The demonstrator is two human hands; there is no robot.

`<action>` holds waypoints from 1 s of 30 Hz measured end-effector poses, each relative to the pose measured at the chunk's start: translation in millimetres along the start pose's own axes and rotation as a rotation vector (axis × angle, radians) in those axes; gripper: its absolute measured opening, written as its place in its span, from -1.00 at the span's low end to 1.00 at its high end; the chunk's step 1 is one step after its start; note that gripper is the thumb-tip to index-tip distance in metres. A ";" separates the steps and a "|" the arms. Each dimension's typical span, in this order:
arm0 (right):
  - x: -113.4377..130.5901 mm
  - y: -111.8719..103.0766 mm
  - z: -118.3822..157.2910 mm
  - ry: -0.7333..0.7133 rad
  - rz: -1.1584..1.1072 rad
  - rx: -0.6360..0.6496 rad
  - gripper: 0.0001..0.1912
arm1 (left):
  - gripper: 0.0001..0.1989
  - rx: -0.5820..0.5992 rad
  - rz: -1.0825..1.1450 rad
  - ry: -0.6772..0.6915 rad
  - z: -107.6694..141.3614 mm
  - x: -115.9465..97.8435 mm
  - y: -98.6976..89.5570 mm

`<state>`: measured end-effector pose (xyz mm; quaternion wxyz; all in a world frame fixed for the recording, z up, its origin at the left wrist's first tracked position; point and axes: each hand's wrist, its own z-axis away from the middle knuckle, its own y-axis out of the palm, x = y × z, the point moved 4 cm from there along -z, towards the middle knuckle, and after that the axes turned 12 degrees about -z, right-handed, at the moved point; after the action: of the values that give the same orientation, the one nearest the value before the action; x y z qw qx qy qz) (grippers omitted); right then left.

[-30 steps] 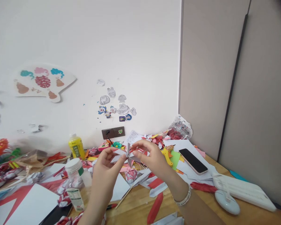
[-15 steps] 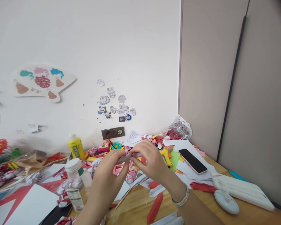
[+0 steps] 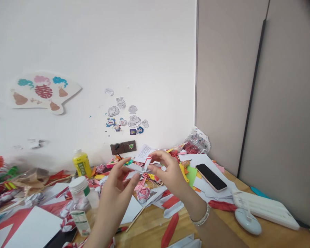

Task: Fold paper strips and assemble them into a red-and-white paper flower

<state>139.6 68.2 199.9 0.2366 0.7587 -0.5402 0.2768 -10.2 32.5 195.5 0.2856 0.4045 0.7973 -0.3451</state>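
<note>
Above the middle of the table, a white folded paper piece [image 3: 146, 167] with red stripes spreads into several pointed arms. My right hand [image 3: 167, 171], wearing a bracelet, pinches it between thumb and fingers. On its left side my left hand [image 3: 118, 187] is open, thumb and fingers parted around the paper's white arms; whether a fingertip touches them I cannot tell. Below the hands lies a red-and-white crumpled paper ball [image 3: 143, 194], beside a thin wooden stick [image 3: 135, 219].
A lidded clear jar [image 3: 79, 193] and a yellow bottle [image 3: 82, 163] stand left. To the right lie a phone [image 3: 211, 177], a yellow glue gun [image 3: 184, 172] and a white lamp-like device [image 3: 268, 209]. Paper scraps cover much of the wooden table [image 3: 144, 227].
My left hand has loosened its pinch and its fingers have parted. The paper piece has turned in my right hand and its arms now show. The view has shifted slightly.
</note>
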 end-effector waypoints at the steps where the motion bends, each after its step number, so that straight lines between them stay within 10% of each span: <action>1: -0.3 0.8 0.0 0.012 -0.001 -0.003 -0.79 | -0.66 0.043 -0.029 0.002 0.4 -0.4 2.3; 4: 1.6 2.6 0.2 0.007 0.070 0.002 -0.83 | -0.76 0.098 -0.232 0.069 3.4 -3.5 4.7; 15: 10.7 11.4 5.1 -0.223 0.284 0.067 -0.85 | -0.78 -0.342 -0.672 0.827 18.3 -31.5 -3.8; 23: 13.0 12.5 6.1 -0.198 0.231 0.060 -0.84 | -0.88 -0.020 -0.447 0.250 9.5 -16.1 -3.3; 30: 5.3 13.4 3.3 -0.085 0.103 0.121 -0.94 | -0.88 0.229 -0.181 0.143 1.6 -5.6 2.7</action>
<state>128.8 58.4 201.9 0.1527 0.7538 -0.5702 0.2885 -4.8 29.9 197.7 0.1478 0.3843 0.8042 -0.4286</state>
